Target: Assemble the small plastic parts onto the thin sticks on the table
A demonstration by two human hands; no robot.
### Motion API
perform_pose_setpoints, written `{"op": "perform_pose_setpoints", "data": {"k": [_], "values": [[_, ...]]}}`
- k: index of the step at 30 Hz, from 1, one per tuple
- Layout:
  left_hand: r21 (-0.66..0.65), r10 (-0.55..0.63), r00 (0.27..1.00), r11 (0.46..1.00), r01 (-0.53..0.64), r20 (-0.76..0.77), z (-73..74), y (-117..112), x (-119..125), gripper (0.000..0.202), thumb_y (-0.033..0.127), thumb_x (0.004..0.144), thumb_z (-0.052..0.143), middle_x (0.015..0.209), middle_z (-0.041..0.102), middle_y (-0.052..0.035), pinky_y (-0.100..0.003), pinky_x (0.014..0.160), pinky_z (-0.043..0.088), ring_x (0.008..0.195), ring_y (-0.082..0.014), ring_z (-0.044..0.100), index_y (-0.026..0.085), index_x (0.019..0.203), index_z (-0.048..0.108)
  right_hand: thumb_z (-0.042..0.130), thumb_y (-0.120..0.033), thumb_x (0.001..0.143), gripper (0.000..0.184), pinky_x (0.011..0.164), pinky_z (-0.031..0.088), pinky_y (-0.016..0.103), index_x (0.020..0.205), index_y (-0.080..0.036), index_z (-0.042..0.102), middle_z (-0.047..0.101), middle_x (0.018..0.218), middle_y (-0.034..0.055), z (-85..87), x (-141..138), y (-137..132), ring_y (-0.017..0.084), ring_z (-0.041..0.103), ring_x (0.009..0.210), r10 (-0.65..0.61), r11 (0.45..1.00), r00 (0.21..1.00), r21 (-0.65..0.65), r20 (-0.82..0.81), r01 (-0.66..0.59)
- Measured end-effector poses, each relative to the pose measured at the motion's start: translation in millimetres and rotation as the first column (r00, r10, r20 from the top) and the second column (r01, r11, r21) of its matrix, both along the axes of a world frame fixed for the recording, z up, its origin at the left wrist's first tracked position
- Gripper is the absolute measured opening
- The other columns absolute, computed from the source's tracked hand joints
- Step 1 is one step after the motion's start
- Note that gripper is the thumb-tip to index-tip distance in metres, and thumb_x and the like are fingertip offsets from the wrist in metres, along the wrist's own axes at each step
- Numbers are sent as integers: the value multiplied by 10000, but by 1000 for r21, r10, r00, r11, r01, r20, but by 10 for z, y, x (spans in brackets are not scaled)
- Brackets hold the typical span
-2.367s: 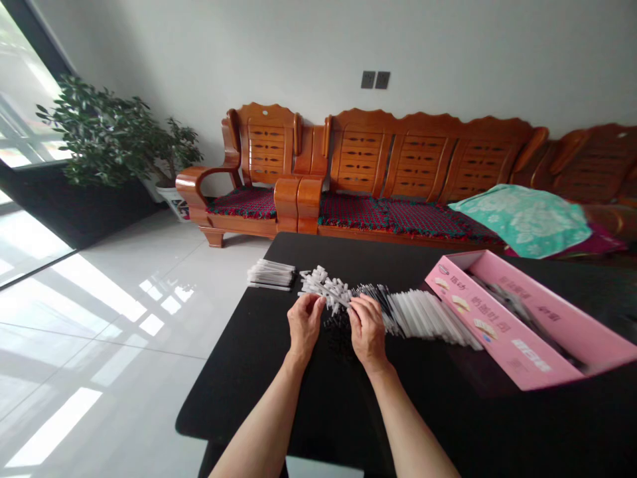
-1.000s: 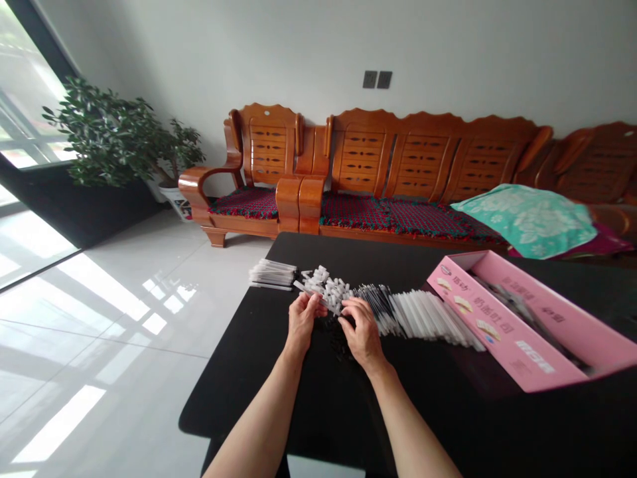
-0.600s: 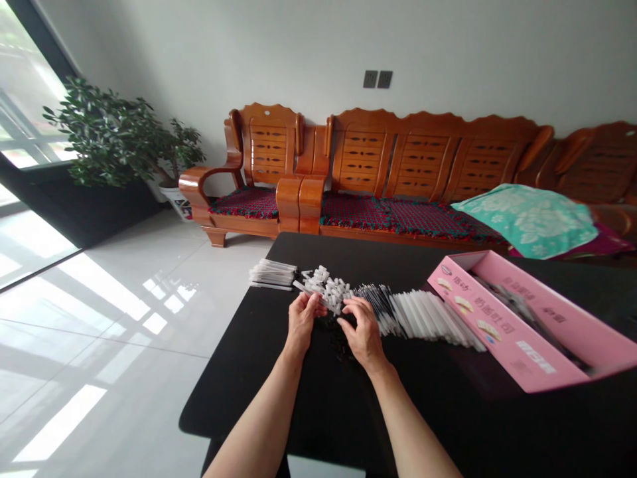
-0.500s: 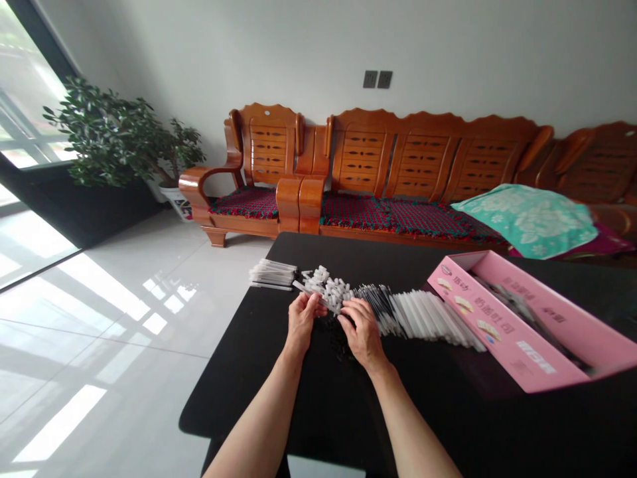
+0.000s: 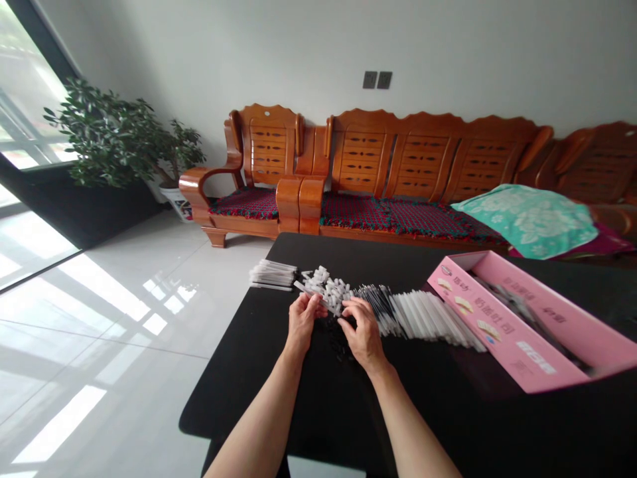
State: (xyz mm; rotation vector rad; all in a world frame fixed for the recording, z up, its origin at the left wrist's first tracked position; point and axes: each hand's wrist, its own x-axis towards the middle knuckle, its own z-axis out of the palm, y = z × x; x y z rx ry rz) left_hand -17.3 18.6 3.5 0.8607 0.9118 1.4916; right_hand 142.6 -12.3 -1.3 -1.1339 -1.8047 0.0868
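My left hand (image 5: pixel 301 324) pinches a slim whitish pen barrel (image 5: pixel 302 287) between thumb and fingers; it slants from upper left down toward my other hand. At its lower right end, my right hand (image 5: pixel 364 333) is closed with thumb and fingertips around the tip; any small part there is too tiny to make out. Just beyond lies a heap of short white caps (image 5: pixel 334 291). Small black pieces (image 5: pixel 339 344) are scattered between my wrists. Dark pen refills (image 5: pixel 377 302) lie right of the heap, beside a row of translucent white barrels (image 5: pixel 430 318).
White pens (image 5: pixel 273 274) are stacked at the left edge of the black table (image 5: pixel 239 385). A long pink box (image 5: pixel 497 332) with grey contents stands at the right. Behind the table are a wooden sofa (image 5: pixel 363 153) and a potted plant (image 5: pixel 119 136).
Both hands stay in nearly the same place, with the pen barrel still between them. Only a very slight shift of the fingers shows.
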Motion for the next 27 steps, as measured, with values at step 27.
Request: {"op": "perform_pose_setpoints", "data": {"k": [27], "values": [[-5, 13, 1000, 1000, -13, -5, -4, 5, -4, 423, 510, 696, 805, 654, 632, -14, -248, 549, 533, 562, -125, 604, 119, 804, 684, 568, -173, 916, 93, 998, 488, 535, 887, -213, 647, 698, 1078, 103, -34, 20, 13, 286, 560, 1173, 35, 999, 999, -7, 30, -35]]}}
